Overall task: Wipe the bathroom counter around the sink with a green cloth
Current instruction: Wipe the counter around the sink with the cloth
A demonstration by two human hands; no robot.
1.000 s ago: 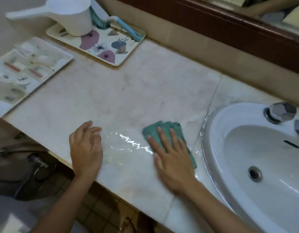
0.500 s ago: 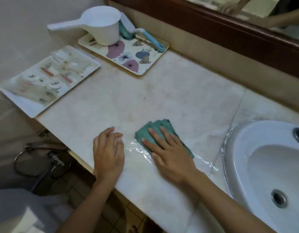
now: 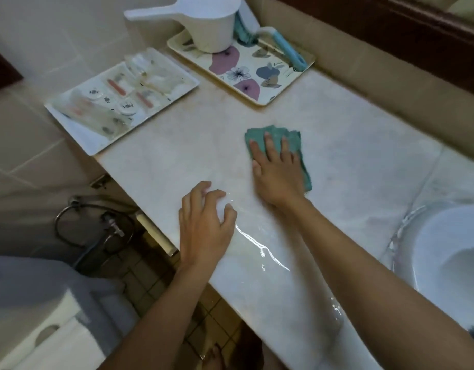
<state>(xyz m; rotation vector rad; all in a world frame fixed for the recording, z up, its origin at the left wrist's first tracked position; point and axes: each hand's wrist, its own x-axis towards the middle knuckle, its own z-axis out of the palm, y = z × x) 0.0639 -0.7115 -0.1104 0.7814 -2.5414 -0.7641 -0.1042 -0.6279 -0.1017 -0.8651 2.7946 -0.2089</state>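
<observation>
Two hands I see on pale marble counter (image 3: 337, 161), right hand (image 3: 277, 174) flat, fingers spread, pressing folded green cloth (image 3: 279, 137), left hand (image 3: 203, 225) empty, fingers curled apart, near edge.

The sink (image 3: 444, 252) is cut off by the right edge, its drain barely showing. The right hand (image 3: 277, 173) covers much of the green cloth (image 3: 289, 137). Packets on the white tray (image 3: 78, 137) are too blurred to identify.

Illumination is dim and warm, with low contrast. Specular glare lines appear on the wet counter (image 3: 259, 247) near the front edge. The area beneath the counter at near left is dark. Wide-angle distortion bends edges. Fine detail is soft throughout.
</observation>
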